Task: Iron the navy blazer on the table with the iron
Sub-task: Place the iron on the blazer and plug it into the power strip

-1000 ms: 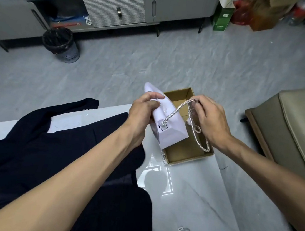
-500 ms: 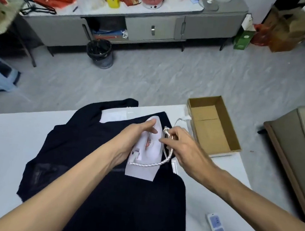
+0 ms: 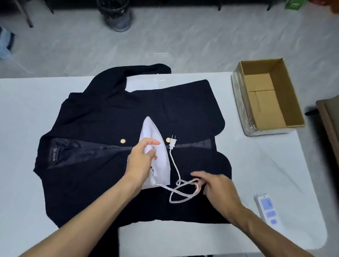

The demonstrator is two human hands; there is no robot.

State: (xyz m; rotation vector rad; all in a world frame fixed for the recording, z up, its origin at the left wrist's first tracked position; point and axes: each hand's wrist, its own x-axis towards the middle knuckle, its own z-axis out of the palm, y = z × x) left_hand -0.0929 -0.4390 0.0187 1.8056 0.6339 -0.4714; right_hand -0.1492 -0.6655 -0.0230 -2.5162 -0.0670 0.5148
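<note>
White worktop (image 3: 8,133), grey floor beyond it. We see the navy blazer (image 3: 107,122) spread flat mid-worktop, lining showing toward the left edge and some cloth hanging over the near edge. On the blazer's middle sits the iron (image 3: 153,135), tip toward the far edge. Our read: left hand (image 3: 140,163) grips the iron, fingers curled round its handle. Blurred right hand (image 3: 218,189) is just right of the iron's heel, fingers closed on a loop of the cord (image 3: 181,193). Its plug (image 3: 172,142) lies loose on the blazer beside the iron. Far right corner: cardboard box (image 3: 288,94). Near the right edge: power strip (image 3: 266,210).
</note>
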